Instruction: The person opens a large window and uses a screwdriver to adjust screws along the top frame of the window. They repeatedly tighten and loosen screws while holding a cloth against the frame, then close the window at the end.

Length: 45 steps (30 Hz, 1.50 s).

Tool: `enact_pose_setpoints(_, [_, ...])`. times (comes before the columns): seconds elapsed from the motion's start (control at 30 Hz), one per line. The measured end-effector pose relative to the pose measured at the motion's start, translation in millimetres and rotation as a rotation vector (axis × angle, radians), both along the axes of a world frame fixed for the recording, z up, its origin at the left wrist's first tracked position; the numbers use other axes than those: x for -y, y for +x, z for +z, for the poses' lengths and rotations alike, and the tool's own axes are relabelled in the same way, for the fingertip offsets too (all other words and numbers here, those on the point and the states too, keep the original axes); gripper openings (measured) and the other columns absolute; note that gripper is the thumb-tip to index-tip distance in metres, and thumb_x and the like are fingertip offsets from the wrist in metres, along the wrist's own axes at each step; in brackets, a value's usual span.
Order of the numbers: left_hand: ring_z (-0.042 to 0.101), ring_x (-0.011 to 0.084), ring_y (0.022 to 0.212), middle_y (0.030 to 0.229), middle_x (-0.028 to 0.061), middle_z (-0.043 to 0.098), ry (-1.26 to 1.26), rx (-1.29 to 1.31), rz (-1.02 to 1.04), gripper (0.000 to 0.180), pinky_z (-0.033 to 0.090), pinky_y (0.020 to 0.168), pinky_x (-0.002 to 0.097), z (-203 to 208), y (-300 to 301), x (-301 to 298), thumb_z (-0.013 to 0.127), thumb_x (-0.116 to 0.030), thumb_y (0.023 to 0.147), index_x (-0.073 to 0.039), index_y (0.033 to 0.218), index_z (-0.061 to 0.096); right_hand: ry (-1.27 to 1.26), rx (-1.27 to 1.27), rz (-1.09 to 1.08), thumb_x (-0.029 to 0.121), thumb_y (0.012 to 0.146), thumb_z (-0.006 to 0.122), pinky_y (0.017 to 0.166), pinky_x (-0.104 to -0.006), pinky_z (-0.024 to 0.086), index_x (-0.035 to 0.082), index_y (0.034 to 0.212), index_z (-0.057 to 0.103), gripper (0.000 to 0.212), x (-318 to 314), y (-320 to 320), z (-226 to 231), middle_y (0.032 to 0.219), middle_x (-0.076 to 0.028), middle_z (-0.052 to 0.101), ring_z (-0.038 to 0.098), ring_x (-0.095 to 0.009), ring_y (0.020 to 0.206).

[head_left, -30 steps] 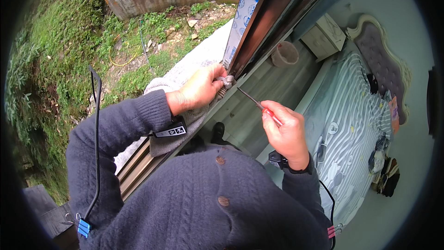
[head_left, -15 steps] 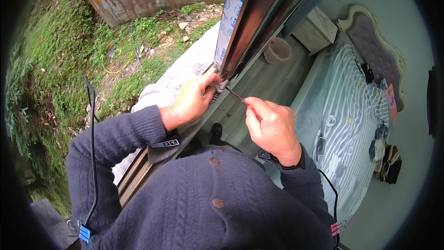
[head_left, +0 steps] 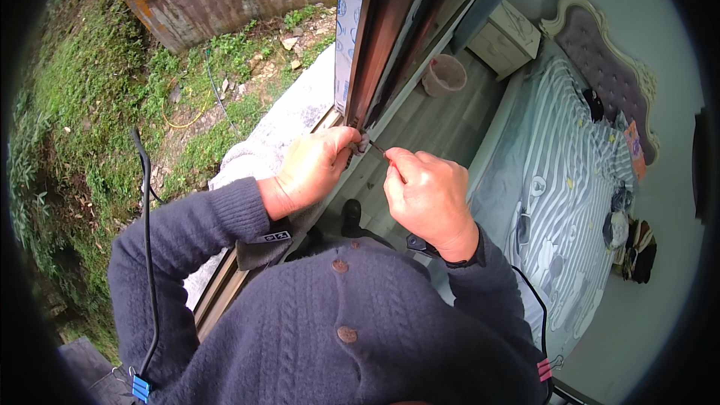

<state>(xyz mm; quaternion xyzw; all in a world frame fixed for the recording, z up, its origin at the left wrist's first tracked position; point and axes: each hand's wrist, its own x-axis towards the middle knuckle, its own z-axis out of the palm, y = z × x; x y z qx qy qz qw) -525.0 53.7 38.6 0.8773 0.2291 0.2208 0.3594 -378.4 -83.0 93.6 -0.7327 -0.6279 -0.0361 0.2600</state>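
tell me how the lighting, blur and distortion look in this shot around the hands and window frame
Head view: soft, even daylight, no hard shadows or glare; the left hand and right hand are sharp, and the thin tool between them is small but readable. Fisheye bends the window frame and bed toward the rim, and the corners go black.

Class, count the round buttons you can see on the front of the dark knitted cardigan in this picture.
2. One button sits high on the dark cardigan, just below the hands; the second button lies lower, near the picture's middle. Others may be hidden below the frame's edge.
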Motion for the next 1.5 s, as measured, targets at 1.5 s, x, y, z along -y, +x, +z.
enact_pose_setpoints(1.5, [0.066,0.0373,0.086,0.091,0.0166,0.068,0.058,-0.241,0.163,0.019,0.052,0.075,0.0452,-16,5,-13,0.066,-0.017,0.085,-0.007,0.101,0.069,-0.059,0.099,0.088,0.013,0.076,0.065,0.050,-0.0385,0.049,0.009,0.088,0.072,0.014,-23,-8,4,0.063,-0.010,0.063,0.063,-0.029,0.055])
